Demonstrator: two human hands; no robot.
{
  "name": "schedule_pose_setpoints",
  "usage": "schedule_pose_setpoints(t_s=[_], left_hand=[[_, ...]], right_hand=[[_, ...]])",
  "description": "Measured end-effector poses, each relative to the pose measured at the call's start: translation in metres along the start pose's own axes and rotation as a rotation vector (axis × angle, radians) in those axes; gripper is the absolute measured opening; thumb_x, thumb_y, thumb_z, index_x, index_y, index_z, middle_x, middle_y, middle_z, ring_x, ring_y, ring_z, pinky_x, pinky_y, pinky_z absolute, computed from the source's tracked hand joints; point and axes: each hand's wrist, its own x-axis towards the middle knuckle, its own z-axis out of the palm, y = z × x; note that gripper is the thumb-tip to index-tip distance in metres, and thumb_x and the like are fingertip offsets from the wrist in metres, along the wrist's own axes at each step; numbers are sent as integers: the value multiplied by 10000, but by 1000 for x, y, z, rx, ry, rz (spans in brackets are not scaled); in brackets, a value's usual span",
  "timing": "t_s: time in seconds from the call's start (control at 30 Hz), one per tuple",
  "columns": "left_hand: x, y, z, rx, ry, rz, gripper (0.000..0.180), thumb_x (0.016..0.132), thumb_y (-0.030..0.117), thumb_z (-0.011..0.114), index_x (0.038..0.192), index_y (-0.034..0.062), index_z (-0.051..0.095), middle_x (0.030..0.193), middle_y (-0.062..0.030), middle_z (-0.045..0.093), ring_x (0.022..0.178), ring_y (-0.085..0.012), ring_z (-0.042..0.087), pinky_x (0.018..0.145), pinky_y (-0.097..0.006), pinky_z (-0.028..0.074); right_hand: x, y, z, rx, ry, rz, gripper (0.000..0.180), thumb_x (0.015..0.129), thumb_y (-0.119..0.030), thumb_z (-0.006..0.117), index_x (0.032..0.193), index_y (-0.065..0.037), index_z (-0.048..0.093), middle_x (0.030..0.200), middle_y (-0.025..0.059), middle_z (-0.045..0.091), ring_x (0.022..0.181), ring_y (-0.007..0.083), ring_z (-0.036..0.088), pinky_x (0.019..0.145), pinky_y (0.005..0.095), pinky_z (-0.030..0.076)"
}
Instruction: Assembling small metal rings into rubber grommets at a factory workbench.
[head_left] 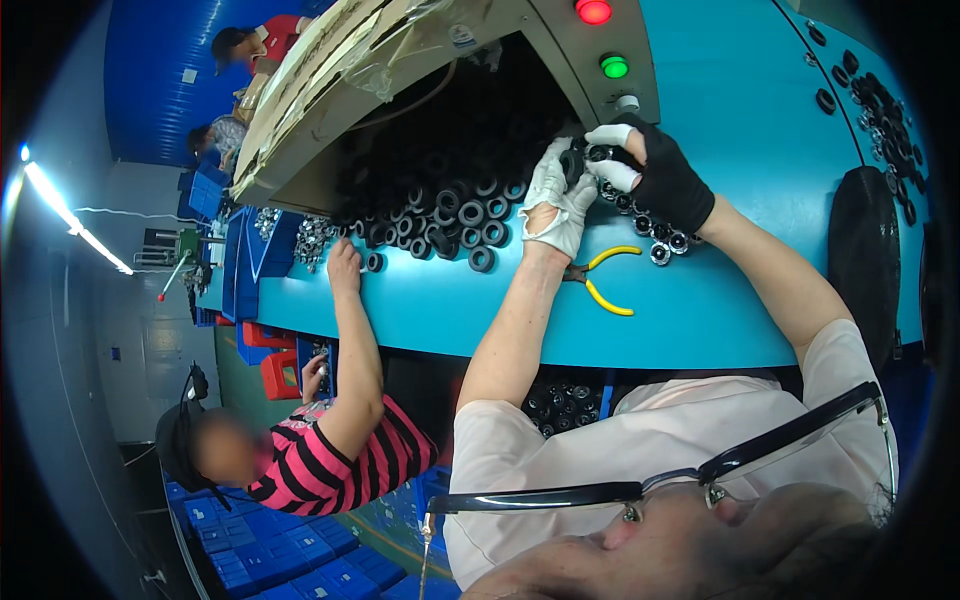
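My left hand, in a worn white glove, is closed on a black ring. Close against it, my right hand wears a black glove with white finger covers and pinches a small dark shiny round part. The two pieces are held side by side; whether they touch I cannot tell. Below my right hand lie several shiny metal round parts. Yellow-handled pliers rest on the turquoise tabletop, right of my left wrist. A heap of black rings spreads left of my left hand.
A beige machine housing with red and green lights stands ahead, topped by cardboard. More rings and metal parts lie far right, near a black padded object. At left, a co-worker's hand reaches the heap's edge. Blue bins stand beyond.
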Motion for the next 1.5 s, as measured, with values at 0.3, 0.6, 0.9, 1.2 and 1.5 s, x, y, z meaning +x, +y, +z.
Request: schedule_pose_setpoints(t_s=[0.3,0.6,0.9,1.2,1.5], left_hand=[[-1,-7,6,66,-34,-64,387,929,352,474,1128,21,504,969,-87,570,821,-223,620,702,-330,552],[3,3,1,-131,13,-157,438,915,388,484,1151,21,505,1001,-129,576,827,-237,613,741,-338,540],[4,0,-1,-74,19,-65,404,917,357,494,1134,16,519,1025,-132,567,939,-259,586,836,-408,514],[1,-8,-1,95,-14,-37,339,903,314,546,1160,93,534,1068,-20,573,998,-167,554,838,-324,480],[1,-7,2,161,-63,-27,313,921,269,515,1150,54,508,1084,-89,559,995,-219,565,848,-372,503]], right_hand=[[-2,-1,4,52,-36,112,273,781,-87,631,1041,-20,582,958,114,612,863,241,605,757,317,476],[1,5,1,6,24,71,280,766,-61,610,1037,3,578,976,156,608,858,266,619,747,315,488],[2,7,1,-70,32,-22,308,767,-23,612,1073,-17,579,952,131,605,848,245,607,737,299,482],[-6,-2,11,-388,-2,-165,303,736,-106,660,1033,-83,605,866,104,619,721,251,604,615,311,494],[-3,6,3,-18,-161,84,277,760,-70,640,1032,-45,593,944,107,596,863,251,587,748,313,474]])
